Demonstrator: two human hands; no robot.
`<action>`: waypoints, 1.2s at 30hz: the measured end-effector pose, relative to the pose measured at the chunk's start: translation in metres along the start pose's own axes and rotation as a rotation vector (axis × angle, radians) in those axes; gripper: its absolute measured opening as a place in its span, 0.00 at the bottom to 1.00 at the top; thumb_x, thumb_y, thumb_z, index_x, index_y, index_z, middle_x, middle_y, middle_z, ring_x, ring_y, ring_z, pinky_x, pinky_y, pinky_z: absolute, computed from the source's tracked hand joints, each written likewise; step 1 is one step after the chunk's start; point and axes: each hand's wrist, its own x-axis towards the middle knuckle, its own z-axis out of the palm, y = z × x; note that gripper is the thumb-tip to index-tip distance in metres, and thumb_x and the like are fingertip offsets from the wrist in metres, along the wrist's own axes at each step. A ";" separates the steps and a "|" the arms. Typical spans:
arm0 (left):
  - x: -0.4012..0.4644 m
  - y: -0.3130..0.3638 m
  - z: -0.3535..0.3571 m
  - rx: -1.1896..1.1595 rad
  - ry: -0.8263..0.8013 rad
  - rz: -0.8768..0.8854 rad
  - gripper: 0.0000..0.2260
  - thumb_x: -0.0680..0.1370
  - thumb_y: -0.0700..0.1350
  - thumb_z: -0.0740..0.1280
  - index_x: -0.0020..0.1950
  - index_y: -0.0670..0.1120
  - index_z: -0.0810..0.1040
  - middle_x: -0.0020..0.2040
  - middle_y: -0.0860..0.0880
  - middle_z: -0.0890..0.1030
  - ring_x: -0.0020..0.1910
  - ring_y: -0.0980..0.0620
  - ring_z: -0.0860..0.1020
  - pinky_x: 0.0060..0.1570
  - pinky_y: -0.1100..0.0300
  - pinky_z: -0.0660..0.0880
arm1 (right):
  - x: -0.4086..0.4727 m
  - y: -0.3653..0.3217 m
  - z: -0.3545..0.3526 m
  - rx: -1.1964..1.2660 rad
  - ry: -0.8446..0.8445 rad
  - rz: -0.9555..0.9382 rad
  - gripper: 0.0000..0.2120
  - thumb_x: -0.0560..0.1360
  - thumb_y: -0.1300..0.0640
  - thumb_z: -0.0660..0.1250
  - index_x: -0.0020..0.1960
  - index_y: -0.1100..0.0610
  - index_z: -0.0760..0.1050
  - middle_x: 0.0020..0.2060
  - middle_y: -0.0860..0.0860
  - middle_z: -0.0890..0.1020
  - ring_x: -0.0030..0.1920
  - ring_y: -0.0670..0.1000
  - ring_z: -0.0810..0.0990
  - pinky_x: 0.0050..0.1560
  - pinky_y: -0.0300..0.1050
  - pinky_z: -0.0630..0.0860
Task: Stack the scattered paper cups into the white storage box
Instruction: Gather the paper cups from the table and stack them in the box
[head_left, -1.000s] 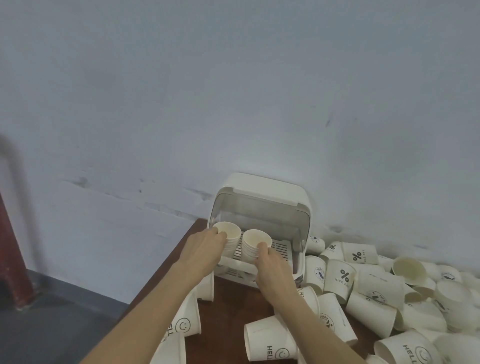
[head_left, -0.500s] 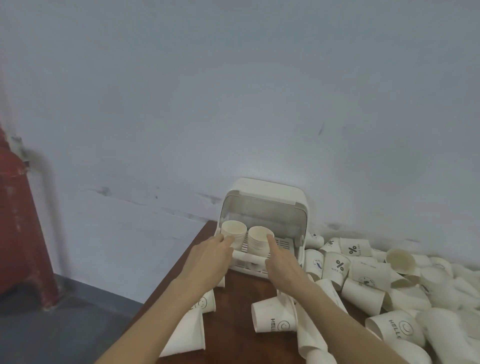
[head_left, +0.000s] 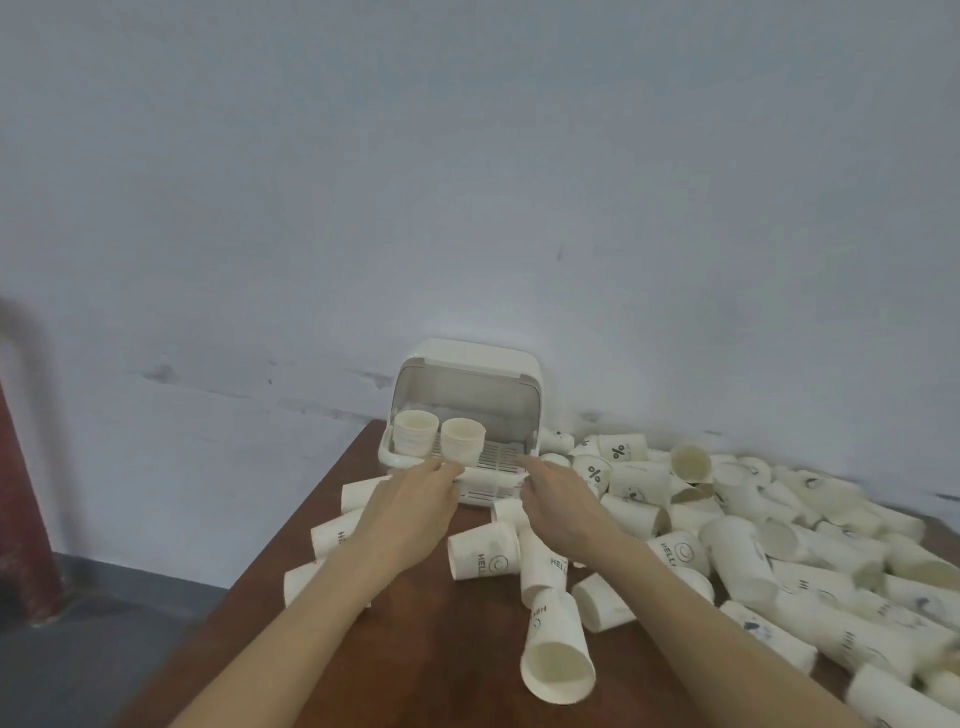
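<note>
- A red post (head_left: 21, 509) stands at the far left on grey floor (head_left: 104, 644), well apart from the table.
- The brown table (head_left: 415, 649) has its left edge running diagonally from the near left up to its far corner at the wall (head_left: 467, 182); a few paper cups (head_left: 332, 535) lie on their sides along that edge, some overhanging it.
- The white storage box (head_left: 467, 364) sits at the far corner against the wall, lid raised, and two stacks of cups (head_left: 415, 439) stand upright in its left part; the slatted floor to their right is bare.
- The left hand (head_left: 415, 504) hovers just before the box's front rim, fingers loosely extended, holding nothing.
- Bare wood lies between the two forearms, near the viewer.
- The right hand (head_left: 561, 499) reaches toward the box's right front, index finger extended, gripping nothing.
- A heap of scattered cups (head_left: 779, 545) crowds the table's right side up to the wall.
</note>
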 end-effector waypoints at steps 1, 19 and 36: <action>-0.002 0.005 0.001 -0.008 -0.004 0.007 0.15 0.83 0.48 0.54 0.67 0.52 0.71 0.61 0.51 0.76 0.55 0.45 0.77 0.50 0.50 0.74 | -0.004 0.004 -0.003 0.003 0.006 0.009 0.21 0.79 0.59 0.55 0.72 0.55 0.64 0.62 0.56 0.76 0.61 0.57 0.74 0.58 0.53 0.72; -0.013 0.047 0.050 -0.078 -0.160 0.042 0.16 0.82 0.52 0.56 0.69 0.55 0.69 0.56 0.54 0.76 0.56 0.49 0.76 0.52 0.50 0.74 | -0.067 0.081 -0.027 0.025 0.085 0.326 0.18 0.77 0.64 0.56 0.65 0.58 0.72 0.55 0.55 0.80 0.57 0.57 0.76 0.50 0.48 0.71; -0.015 0.040 0.062 -0.068 -0.206 0.000 0.16 0.82 0.52 0.55 0.69 0.57 0.68 0.54 0.55 0.76 0.56 0.49 0.76 0.51 0.51 0.73 | -0.071 0.089 0.013 -0.162 -0.174 0.513 0.18 0.79 0.46 0.59 0.57 0.59 0.74 0.56 0.56 0.78 0.58 0.58 0.75 0.49 0.47 0.70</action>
